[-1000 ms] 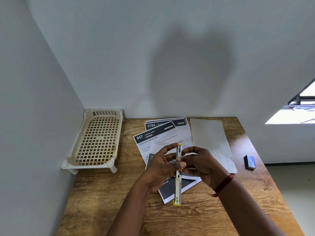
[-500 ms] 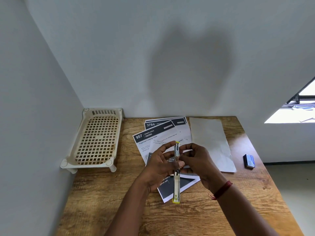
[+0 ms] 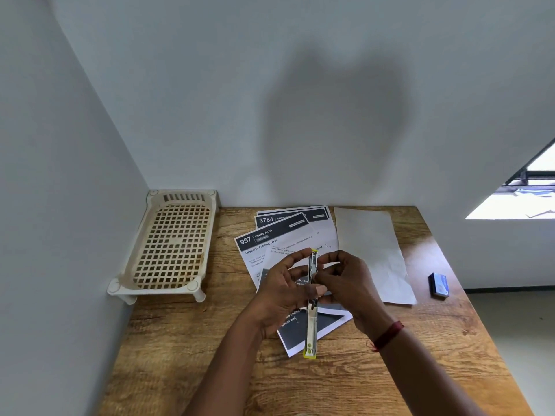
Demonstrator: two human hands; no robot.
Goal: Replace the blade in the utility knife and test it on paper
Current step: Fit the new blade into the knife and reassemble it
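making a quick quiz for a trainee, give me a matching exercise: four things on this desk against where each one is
Things: 1 utility knife; 2 lattice tray; 3 blank sheet; 4 blue box
Places: a far left corner of the table; b near its right edge; c held by left hand and right hand; d right of the printed sheets
Pairs: 1-c; 2-a; 3-d; 4-b
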